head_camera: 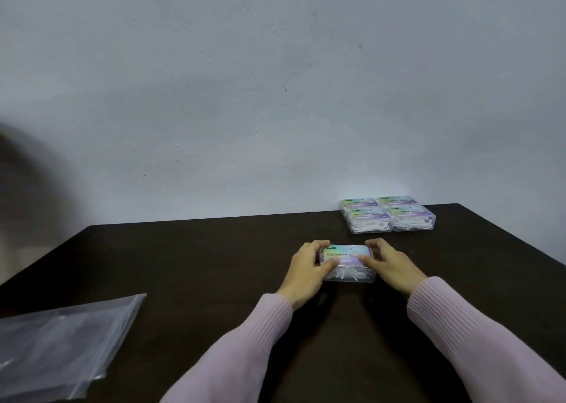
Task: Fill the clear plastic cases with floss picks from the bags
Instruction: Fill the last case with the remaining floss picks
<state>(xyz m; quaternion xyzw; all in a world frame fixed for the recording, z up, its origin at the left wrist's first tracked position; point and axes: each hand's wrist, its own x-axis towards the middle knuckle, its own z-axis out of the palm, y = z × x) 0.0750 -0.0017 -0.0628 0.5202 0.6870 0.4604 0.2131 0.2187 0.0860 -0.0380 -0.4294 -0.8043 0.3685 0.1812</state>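
— What is lying around the hands?

— A dark table [214,264] is filling the lower half of the frame, against a pale wall [245,81]. At the right of centre, by the table's far edge, four closed cases [387,215] are sitting in a tight two-by-two block, white picks showing through their sides. At the lower left, flat clear plastic bags [58,344] are lying well apart from everything else, running off the frame's edge.

— And the hands?

— Both are curling round one clear case [347,263] resting on the table just below centre right. The left hand [306,269] is gripping its left end, thumb pressing on the colourful label; the right hand [387,263] is gripping the right end, thumb on the lid (fingers reaching over the far edge). Floss picks [349,273] are showing through its near wall.

— Anything hard to make out?

— The label's print is too blurred to read, the case's ends are hiding under the fingers, and a dark blurred shape [24,194] at the left edge is staying unidentifiable. Pink sleeves [245,350] are covering both forearms.
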